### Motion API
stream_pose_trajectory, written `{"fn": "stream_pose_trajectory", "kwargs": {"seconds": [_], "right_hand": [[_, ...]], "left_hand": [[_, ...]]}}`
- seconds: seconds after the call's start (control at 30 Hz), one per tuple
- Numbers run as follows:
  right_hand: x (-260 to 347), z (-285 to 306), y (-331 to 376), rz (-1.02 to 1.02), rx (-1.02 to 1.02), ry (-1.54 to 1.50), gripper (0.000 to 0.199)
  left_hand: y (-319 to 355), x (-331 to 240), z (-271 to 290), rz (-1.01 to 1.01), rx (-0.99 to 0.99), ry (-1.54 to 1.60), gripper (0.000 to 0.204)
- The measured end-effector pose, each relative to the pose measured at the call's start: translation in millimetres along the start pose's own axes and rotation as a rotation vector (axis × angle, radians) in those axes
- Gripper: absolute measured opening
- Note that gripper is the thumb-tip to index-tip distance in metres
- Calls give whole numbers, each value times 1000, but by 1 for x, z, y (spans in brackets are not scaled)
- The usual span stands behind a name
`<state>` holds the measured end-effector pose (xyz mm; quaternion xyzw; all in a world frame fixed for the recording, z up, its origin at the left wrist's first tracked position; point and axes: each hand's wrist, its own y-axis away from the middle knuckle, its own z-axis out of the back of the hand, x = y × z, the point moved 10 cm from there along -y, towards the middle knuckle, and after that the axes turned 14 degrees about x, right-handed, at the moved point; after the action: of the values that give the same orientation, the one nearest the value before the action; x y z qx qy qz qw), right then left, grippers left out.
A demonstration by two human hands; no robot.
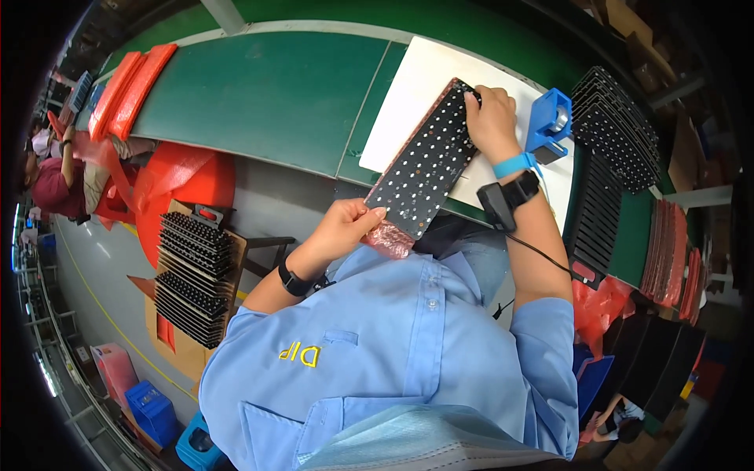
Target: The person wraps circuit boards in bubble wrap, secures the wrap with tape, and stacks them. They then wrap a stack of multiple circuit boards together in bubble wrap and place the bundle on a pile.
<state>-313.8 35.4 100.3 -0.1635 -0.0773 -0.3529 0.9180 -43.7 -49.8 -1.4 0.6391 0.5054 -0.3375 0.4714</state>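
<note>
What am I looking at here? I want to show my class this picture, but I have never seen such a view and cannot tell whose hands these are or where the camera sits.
There is no machine here: a person in a light blue shirt works with two bare hands. The one picture comes from a wide fisheye camera worn on that person's head, looking down, so straight edges bend near the rim.

Both hands hold a long black panel dotted with small white points. The left hand grips its near end, where pink bubble wrap shows. The right hand rests on the far end; that wrist wears a blue band and a black strap.

Under the panel lies a white sheet on a green table. A blue tape dispenser stands beside the right hand, and stacks of similar black panels lie further right.
</note>
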Motion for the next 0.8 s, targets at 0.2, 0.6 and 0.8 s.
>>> {"fn": "stream_pose_trajectory", "kwargs": {"seconds": [0.2,0.6,0.8], "right_hand": [[-28,-8,-5,-236,185,-182,49],[-3,-2,66,-72,31,-1410,34],[11,15,75,82,187,-1330,13]], "left_hand": [[30,-56,16,-2,-136,-226,19],[82,-149,-11,-273,-234,-1274,19],[77,-144,-5,-195,-233,-1354,9]]}}
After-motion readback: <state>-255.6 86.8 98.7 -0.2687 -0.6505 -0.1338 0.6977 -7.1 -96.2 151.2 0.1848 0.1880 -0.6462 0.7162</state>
